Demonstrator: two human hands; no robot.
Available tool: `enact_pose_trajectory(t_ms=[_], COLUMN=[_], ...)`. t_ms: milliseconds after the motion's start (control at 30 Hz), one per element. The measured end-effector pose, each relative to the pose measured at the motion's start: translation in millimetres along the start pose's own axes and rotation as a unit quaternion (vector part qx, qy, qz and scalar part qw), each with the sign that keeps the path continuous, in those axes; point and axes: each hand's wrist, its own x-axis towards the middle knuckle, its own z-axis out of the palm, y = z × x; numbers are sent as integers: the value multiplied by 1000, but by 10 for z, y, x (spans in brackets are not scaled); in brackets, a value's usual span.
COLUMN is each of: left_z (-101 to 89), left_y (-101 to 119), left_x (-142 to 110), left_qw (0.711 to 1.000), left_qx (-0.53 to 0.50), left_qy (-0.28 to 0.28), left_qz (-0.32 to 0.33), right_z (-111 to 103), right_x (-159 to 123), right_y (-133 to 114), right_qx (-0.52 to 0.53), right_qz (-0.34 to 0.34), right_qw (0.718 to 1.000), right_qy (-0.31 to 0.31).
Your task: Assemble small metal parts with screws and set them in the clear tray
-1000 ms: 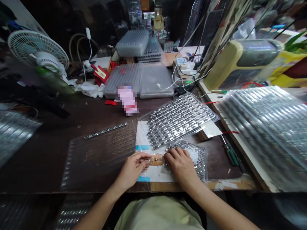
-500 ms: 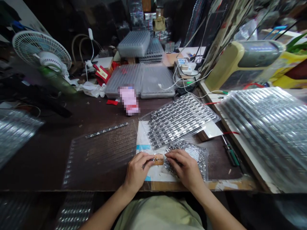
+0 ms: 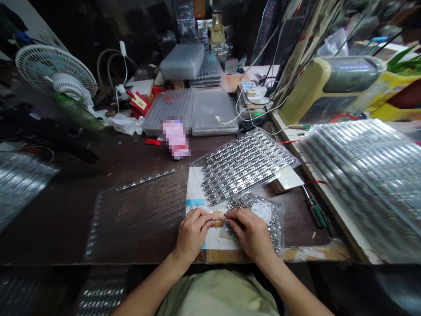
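Note:
My left hand is closed, thumb and forefinger pinching a small shiny metal part at the left end of a little brown block. My right hand faces it with fingertips pressed together by the block's right end; whatever they hold is too small to make out. Under that hand lies a transparent bag filled with small shiny metal pieces. White paper is beneath the block. Behind the hands, a plastic tray carries several rows of metal parts. Another transparent ribbed tray sits left, one strip of parts along its far edge.
Stacked trays in plastic fill the right side, beside a green-handled screwdriver. Lidded transparent cases and a blurred pink item lie farther back. A fan stands at the far left; white cables run at the back.
Both hands stay at the block. The right fingertips have shifted slightly left, nearer the left fingers, and the left hand has moved slightly right over the block. The whole view has shifted a little.

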Motion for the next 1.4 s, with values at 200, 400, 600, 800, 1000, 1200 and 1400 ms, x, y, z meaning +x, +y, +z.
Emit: enact_pose_trajectory(t_ms=[200,400,600,800,1000,1200,1400], left_z=[-50,-78,-52,-57,-80,56,97], left_y=[-48,-85,-66,-67,12,89,72], left_x=[0,4,1,20,130,128,116], left_qw=[992,988,989,988,993,998,999], left_qx=[-77,-93,-98,-107,-90,-53,-43], left_qy=[93,96,84,77,61,0,-19], left_qz=[-48,-70,-74,-78,-47,13,20], right_z=[162,301,119,-40,6,25,18], right_x=[52,70,33,-69,-74,-72,-75], right_y=[-76,-135,-32,120,116,155,150], right_qx=[-92,-134,-228,-304,-274,-211,-156], right_qz=[-12,-28,-44,-68,-56,-63,-59], right_qw=[995,989,972,949,959,975,986], right_qy=[-29,-60,-42,-55,-48,-1,23])
